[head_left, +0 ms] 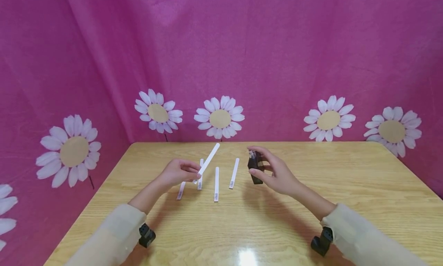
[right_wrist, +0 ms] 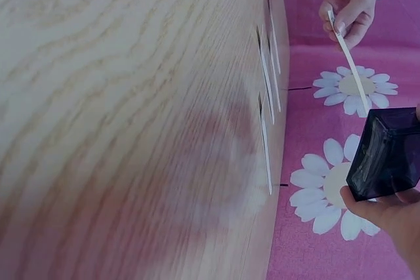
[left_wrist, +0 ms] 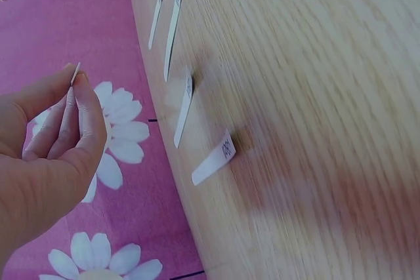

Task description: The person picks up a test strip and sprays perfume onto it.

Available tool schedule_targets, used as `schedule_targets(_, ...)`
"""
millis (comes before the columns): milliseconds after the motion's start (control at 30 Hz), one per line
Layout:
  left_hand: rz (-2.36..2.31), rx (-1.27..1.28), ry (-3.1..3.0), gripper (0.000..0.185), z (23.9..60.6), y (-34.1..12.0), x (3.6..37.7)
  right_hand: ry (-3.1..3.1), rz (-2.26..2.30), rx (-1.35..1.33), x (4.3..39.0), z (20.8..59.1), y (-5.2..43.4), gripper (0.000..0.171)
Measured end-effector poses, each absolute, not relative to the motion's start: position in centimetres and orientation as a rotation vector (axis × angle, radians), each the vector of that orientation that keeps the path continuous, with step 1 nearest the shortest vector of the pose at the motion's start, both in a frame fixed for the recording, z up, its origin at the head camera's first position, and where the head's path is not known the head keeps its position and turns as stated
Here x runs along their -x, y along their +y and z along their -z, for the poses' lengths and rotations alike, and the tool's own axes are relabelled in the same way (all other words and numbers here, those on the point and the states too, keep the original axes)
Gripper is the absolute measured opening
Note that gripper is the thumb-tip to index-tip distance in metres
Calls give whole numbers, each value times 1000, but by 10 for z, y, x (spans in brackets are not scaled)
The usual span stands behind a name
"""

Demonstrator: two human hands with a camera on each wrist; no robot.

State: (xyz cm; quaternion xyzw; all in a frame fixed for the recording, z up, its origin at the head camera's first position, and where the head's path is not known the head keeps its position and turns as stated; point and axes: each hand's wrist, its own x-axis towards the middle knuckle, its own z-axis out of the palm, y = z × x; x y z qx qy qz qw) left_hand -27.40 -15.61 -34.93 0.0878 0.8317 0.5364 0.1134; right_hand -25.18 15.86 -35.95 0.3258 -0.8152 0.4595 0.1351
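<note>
My left hand (head_left: 177, 171) pinches one end of a white perfume test strip (head_left: 210, 157) between thumb and fingertips. The strip is raised over the table, its far end slanting up and to the right. In my right hand (head_left: 281, 176) is a dark perfume bottle (head_left: 255, 173), held upright above the table, thumb on the near side and the index finger at its top. The right wrist view shows the bottle's dark glass base (right_wrist: 386, 155), with the strip's free end close to it. Whether they touch cannot be told there; the head view shows them apart.
Several more white test strips (head_left: 216, 184) lie spread on the wooden table (head_left: 214, 231) below and between the hands, with small print at their near ends. A pink curtain (head_left: 221, 46) with daisies hangs behind the table and along its left side.
</note>
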Motion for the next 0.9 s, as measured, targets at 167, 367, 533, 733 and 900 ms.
schedule_targets(167, -1550, -302, 2443, 32, 346, -152, 271, -2380, -1327, -934, 256, 357, 159, 55)
schedule_targets(367, -1540, -330, 2424, 30, 346, -149, 268, -2404, -1276, -947, 257, 353, 160, 52)
schedule_targets(533, -1537, -323, 2417, 29, 346, -148, 266, -2391, -1185, -983, 257, 350, 158, 50)
schedule_targets(733, -1536, -325, 2407, 29, 345, -147, 263, -2324, -1076, -921, 254, 350, 155, 50)
schedule_targets(900, -1533, -321, 2407, 28, 345, -146, 262, -2273, -1069, -864, 252, 352, 153, 50)
